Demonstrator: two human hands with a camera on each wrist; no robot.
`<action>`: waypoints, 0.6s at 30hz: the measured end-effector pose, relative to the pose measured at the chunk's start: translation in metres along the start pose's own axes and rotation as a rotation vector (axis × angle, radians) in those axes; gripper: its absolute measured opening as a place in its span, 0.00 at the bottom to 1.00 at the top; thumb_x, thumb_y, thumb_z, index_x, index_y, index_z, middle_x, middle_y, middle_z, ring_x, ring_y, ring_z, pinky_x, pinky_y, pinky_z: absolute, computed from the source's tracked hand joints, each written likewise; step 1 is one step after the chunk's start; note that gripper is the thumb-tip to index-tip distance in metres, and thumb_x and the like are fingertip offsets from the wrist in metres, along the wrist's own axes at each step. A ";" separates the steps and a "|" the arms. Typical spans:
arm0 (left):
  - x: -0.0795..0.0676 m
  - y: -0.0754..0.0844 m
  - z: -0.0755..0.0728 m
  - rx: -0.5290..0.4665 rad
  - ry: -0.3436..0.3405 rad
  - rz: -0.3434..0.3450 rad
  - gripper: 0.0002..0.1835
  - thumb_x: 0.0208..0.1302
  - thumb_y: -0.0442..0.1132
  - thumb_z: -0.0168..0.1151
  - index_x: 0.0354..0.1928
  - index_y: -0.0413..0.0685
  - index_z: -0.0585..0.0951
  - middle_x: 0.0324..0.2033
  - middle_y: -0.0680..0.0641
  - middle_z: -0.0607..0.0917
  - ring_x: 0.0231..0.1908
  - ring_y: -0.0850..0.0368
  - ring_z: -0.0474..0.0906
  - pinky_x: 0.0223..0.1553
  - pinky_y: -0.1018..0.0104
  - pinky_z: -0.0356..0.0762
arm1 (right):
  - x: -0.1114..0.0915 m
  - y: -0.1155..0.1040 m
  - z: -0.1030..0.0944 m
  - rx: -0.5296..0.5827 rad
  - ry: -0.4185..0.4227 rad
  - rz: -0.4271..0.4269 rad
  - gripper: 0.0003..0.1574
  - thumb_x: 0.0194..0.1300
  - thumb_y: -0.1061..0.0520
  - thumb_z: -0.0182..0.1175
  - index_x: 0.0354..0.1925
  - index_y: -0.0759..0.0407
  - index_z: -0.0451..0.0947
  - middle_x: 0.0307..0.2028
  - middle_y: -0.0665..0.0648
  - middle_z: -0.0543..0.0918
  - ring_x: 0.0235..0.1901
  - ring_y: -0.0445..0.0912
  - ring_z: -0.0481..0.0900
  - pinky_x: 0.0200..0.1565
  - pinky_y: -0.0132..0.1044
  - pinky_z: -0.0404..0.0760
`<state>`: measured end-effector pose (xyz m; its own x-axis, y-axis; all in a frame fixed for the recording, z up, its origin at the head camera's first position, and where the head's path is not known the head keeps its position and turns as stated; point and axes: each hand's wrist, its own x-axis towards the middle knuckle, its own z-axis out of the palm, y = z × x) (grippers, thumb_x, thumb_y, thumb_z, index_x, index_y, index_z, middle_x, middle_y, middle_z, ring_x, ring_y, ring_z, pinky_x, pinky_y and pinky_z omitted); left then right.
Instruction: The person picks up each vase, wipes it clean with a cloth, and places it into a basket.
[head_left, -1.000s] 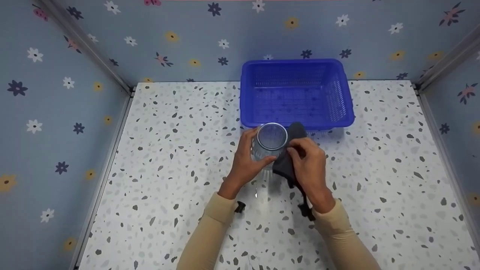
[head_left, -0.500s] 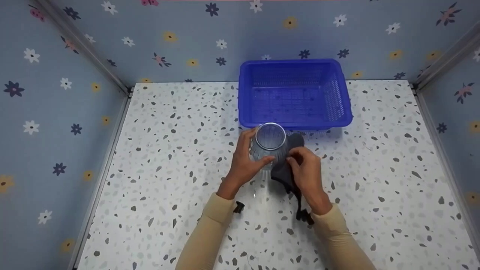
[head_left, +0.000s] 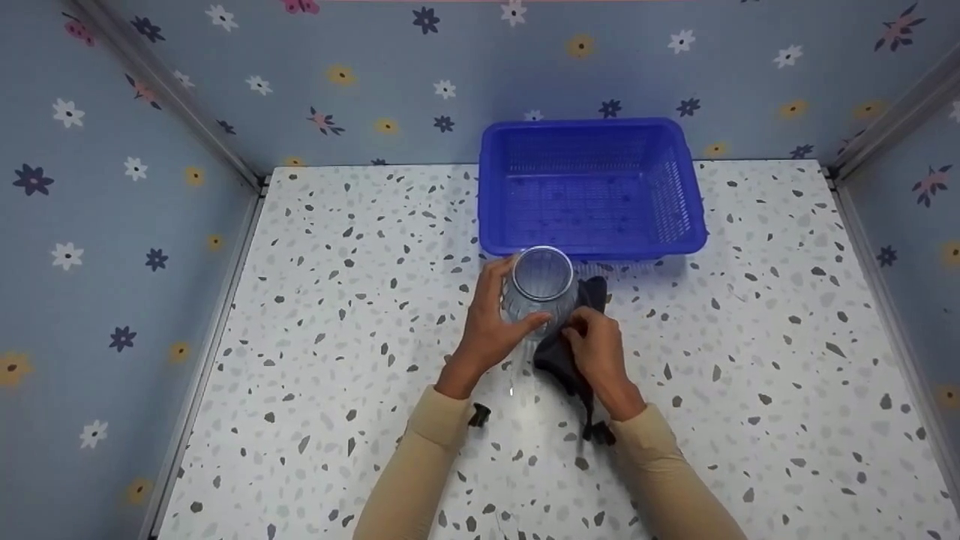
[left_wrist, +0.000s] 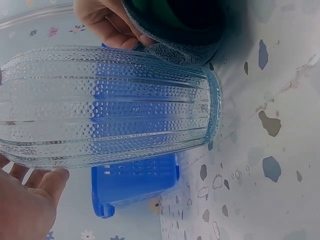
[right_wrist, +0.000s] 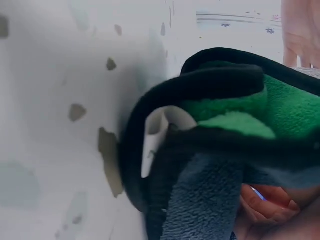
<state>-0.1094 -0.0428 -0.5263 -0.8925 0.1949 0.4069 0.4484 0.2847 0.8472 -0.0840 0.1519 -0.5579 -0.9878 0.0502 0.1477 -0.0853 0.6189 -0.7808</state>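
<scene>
A clear glass vase (head_left: 534, 309) with ribbed, dotted walls stands upright on the table, its round mouth facing up. My left hand (head_left: 487, 330) grips its left side, the thumb across the front. On the right, my right hand (head_left: 600, 351) pinches a dark grey cloth (head_left: 556, 361) against the vase wall. The right wrist view shows the cloth's green inner side (right_wrist: 295, 110), its black edging (right_wrist: 220, 77) and a white label (right_wrist: 152, 137). In the left wrist view, the right fingers (left_wrist: 112, 32) and the folded cloth lie along the vase near its base.
A blue plastic basket (head_left: 495, 202) with perforated sides stands behind the vase, against the flowered back wall (head_left: 510, 67). The speckled white table (head_left: 352, 300) extends to both sides. Small black clips (head_left: 478, 415) sit by the wrists.
My right hand has slid toward me and slightly left, drawing the cloth down along the vase's right side and bunching it. My left hand and the vase stay in place.
</scene>
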 end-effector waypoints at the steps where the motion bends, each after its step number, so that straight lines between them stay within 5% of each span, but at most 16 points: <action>1: 0.000 0.000 0.000 -0.002 -0.001 0.000 0.47 0.57 0.44 0.83 0.75 0.41 0.67 0.70 0.41 0.71 0.71 0.49 0.68 0.72 0.52 0.68 | 0.000 -0.001 -0.001 0.006 0.001 0.002 0.06 0.62 0.75 0.69 0.34 0.68 0.83 0.30 0.64 0.86 0.32 0.56 0.83 0.38 0.51 0.80; 18: 0.000 0.001 0.000 -0.001 -0.007 -0.013 0.48 0.58 0.45 0.83 0.76 0.42 0.66 0.70 0.41 0.71 0.72 0.49 0.67 0.72 0.52 0.68 | 0.001 -0.053 -0.047 0.110 0.133 -0.064 0.05 0.63 0.74 0.71 0.38 0.70 0.87 0.36 0.64 0.89 0.34 0.53 0.85 0.38 0.34 0.80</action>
<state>-0.1090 -0.0430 -0.5259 -0.8977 0.1975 0.3938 0.4370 0.2859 0.8528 -0.0743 0.1561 -0.4883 -0.9545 0.1212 0.2724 -0.1683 0.5353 -0.8278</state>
